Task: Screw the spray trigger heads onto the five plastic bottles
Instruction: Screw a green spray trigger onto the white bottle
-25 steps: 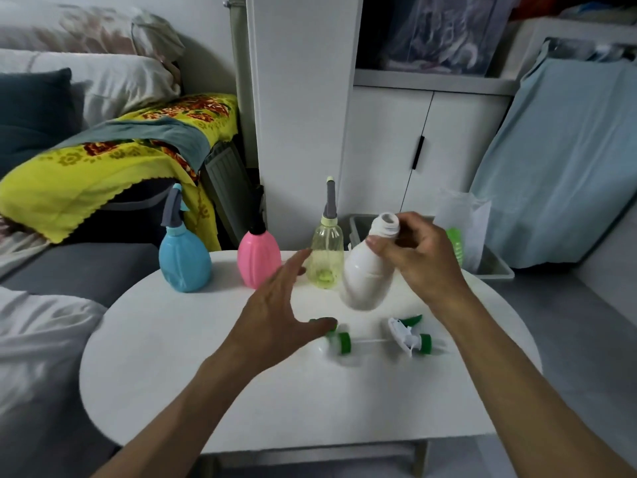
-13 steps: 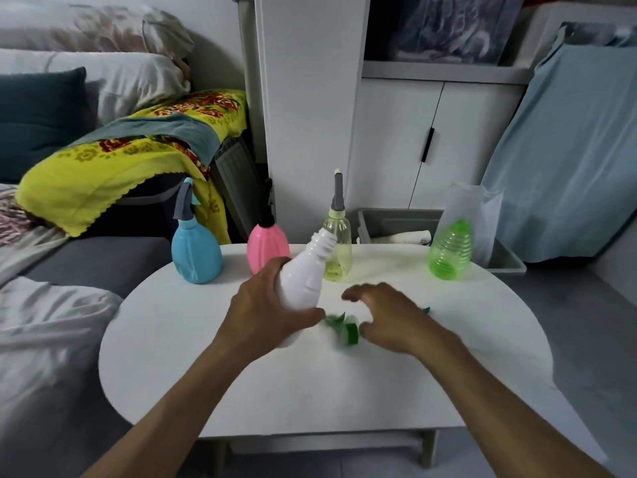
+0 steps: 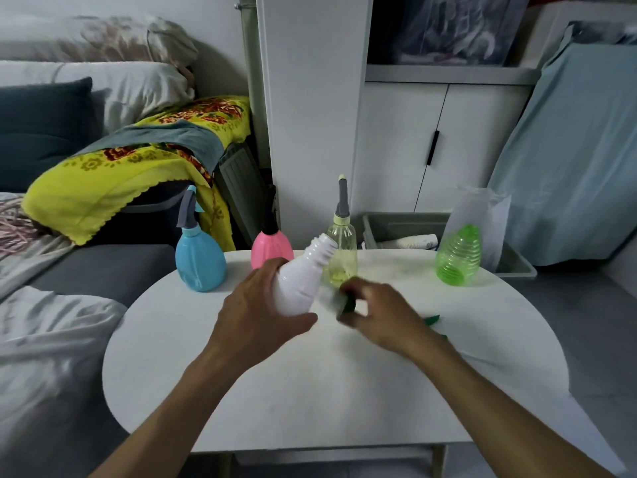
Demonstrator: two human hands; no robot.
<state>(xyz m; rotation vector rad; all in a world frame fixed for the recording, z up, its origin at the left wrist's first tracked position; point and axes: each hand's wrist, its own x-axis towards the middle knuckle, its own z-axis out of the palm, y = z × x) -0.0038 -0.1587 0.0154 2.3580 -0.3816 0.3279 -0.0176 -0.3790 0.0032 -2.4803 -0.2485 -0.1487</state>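
Note:
My left hand (image 3: 256,313) grips a white bottle (image 3: 303,277), tilted with its open threaded neck pointing up and to the right. Just right of it, my right hand (image 3: 374,313) is closed on a green-and-white spray trigger head (image 3: 348,305), blurred by motion and lifted off the white oval table (image 3: 310,391). A second green trigger head (image 3: 432,319) lies on the table behind my right wrist, mostly hidden. At the back stand a blue bottle (image 3: 200,258), a pink bottle (image 3: 270,246) and a pale yellow bottle (image 3: 341,253), each with a head on. An open green ribbed bottle (image 3: 458,257) stands at the right.
A sofa with a yellow blanket (image 3: 113,181) and cushions lies to the left. Behind the table are a white cabinet (image 3: 406,143), a grey bin (image 3: 396,225) on the floor and a clear plastic bag (image 3: 482,208) near the green bottle.
The white bottle passed from my right hand to my left. My right hand went down to the table, closed on a trigger head and has lifted it toward the bottle.

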